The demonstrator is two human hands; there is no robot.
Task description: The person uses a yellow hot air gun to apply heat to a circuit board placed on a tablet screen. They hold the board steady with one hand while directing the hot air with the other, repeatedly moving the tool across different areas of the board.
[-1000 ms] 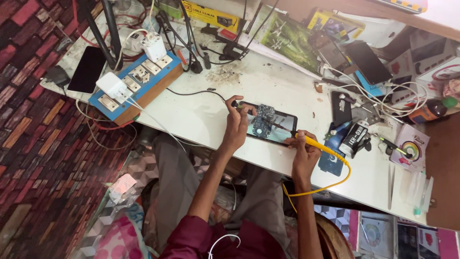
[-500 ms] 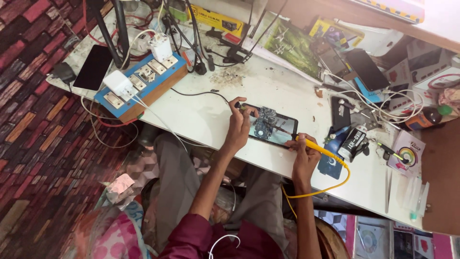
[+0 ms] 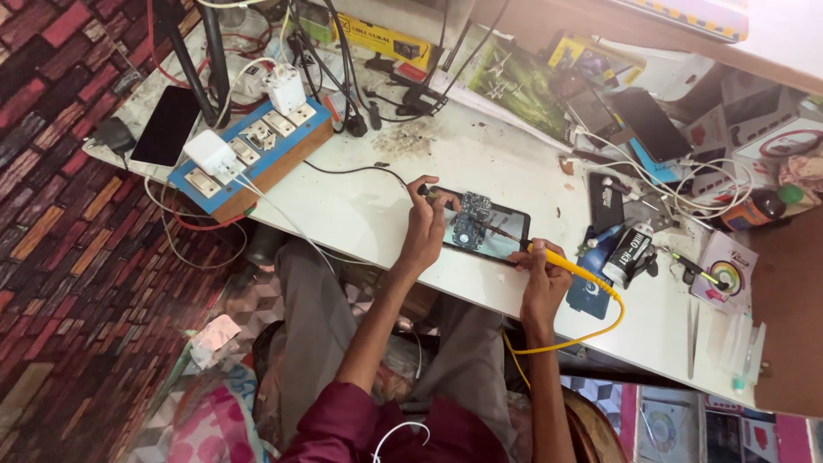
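With the opened smartphone (image 3: 482, 227) unmoved near the tabletop (image 3: 369, 201) front edge, the left hand (image 3: 426, 230) stays clamped on its left end while the right hand (image 3: 543, 279) keeps gripping the yellow soldering iron (image 3: 573, 267), tip on the circuit board (image 3: 471, 219); work continues.

An opened phone (image 3: 482, 227) lies flat near the front edge of the white worktop (image 3: 377, 206), its long side running roughly along that edge. It is a dark slab with the back removed, showing a bluish circuit board at its left half and a paler, glossy area to the right. A soldering iron (image 3: 561, 261) with a yellow handle slants down over its right end, the thin tip seemingly touching the board. Its yellow cord (image 3: 591, 330) loops off the worktop's edge.
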